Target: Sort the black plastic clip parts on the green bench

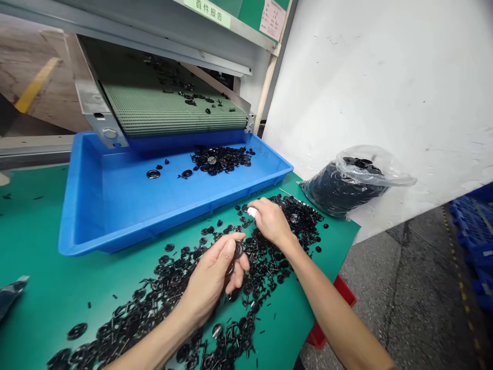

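Black round plastic parts [238, 250] are held between the thumb and curled fingers of my left hand [215, 272], above the pile in the middle of the green table. My right hand [271, 220] reaches down at the pile's upper edge, near the blue tray, with white tape on one fingertip. Its fingers are bent together over a small dark disc, and their grip is partly hidden. Loose black discs and small stems [162, 288] spread across the table beneath and around both hands.
A blue tray [131, 231] holding black parts sits under a green conveyor belt [162, 110]. An open clear bag [339, 187] full of black discs leans at the right by a white panel. Below the table's right edge is a red bin [344, 292].
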Available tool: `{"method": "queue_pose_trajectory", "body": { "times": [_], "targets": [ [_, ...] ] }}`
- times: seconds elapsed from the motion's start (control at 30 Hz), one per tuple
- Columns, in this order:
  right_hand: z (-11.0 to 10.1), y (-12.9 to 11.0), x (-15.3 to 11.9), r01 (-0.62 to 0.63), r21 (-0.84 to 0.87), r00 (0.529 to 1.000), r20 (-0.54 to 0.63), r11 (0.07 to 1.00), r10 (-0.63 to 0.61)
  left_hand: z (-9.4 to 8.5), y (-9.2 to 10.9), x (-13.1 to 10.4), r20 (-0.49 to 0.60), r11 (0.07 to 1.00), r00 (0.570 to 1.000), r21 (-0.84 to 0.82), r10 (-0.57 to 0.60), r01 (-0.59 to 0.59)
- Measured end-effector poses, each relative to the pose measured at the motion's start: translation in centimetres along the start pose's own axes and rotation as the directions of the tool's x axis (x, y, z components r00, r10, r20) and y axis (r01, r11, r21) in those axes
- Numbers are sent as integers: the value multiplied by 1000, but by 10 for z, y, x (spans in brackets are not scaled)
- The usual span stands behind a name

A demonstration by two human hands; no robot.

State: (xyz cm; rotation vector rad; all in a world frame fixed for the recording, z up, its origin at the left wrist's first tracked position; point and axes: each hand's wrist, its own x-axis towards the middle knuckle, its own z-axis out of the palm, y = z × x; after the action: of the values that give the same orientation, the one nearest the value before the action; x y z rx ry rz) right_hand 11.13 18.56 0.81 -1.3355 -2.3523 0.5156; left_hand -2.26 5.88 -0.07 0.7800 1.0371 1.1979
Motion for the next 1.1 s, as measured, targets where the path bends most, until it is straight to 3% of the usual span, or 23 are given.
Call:
{"method": "queue_pose_trajectory", "body": {
  "times": [0.13,0.23,0.4,0.53,0.67,0.73,0.93,1.1],
  "targets": [
    [6,5,33,-38,-21,998,40,999,39,-2,5,2,44,988,998,-147,-41,47],
    [4,6,30,-45,40,999,30,998,44,-6,7,4,52,982,997,-177,-61,69],
    [-4,4,-11,-79,285,997,6,955,80,-6,5,4,65,990,994,-103,-92,99],
    [7,-18,-49,-127,471,988,-23,873,156,-2,-1,1,51,996,994,2,-94,94],
    [24,-41,-77,-149,719,949,-89,679,302,-1,-6,0,14,992,998,107,-66,64],
    [26,-43,-87,-140,774,946,-80,617,315,-2,-6,0,4,986,999,158,-48,47],
    [10,-36,-101,-114,621,984,-38,775,175,1,0,-4,32,938,999,347,6,-17],
    [5,-41,-104,82,343,990,-135,936,-37,1,-4,-4,36,916,999,398,36,-47]
  ]
}}
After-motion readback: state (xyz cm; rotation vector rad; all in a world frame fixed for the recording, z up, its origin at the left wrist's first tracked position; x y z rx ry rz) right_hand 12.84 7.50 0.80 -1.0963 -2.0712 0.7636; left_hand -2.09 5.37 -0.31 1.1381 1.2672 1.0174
